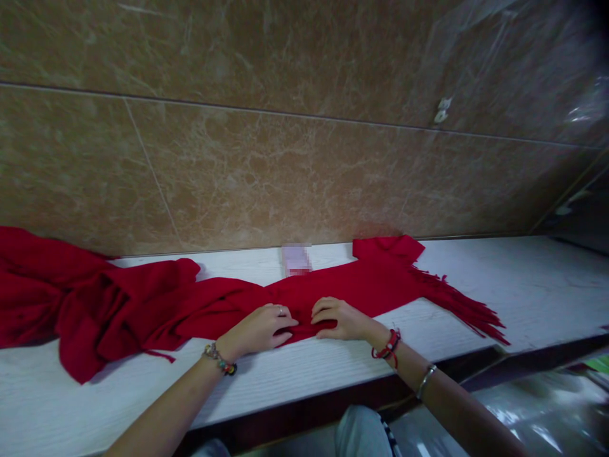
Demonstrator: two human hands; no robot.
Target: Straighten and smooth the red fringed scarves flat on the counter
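Head view: the left hand [259, 330] and right hand [340, 319] press on the middle of a long red woollen scarf with fringed ends [380, 279], fingers released and grasping nothing. The scarf lies along the white wood-grain worktop [523, 285]. This seems to be a smoothing step. Left of the hands the scarf is bunched, and right of them it is flat. No writing is readable.

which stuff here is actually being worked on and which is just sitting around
Being worked on:
- red scarf, spread along the table, fringe at its right end
- left hand and right hand, both resting on the scarf's middle, close together

Just sitting around:
- small blurred thing behind the scarf, at the wall
- white clip up on the wall
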